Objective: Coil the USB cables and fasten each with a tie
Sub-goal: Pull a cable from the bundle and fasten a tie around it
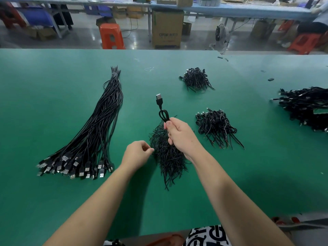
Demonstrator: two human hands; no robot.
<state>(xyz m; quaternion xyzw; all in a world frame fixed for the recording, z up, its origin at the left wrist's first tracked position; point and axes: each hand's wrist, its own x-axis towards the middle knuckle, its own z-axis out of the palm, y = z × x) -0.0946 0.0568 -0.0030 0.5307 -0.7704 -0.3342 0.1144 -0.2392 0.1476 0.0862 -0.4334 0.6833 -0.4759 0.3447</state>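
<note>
My right hand (179, 134) grips a coiled black USB cable (164, 115) above the green table (71, 71); its loop and USB plug (159, 98) stick up past my thumb. Under that hand lies a pile of thin black ties (168, 157). My left hand (136, 154) has its fingertips pinched at the left edge of the tie pile; whether a tie is between them I cannot tell. A long bundle of straight USB cables (95, 128) lies to the left, plugs toward me.
Two heaps of coiled, tied cables sit at the centre right (215, 126) and farther back (196, 79). A bigger black cable heap (305, 107) lies at the right edge. Beyond the table stand an orange stool (111, 35) and a cardboard box (167, 28).
</note>
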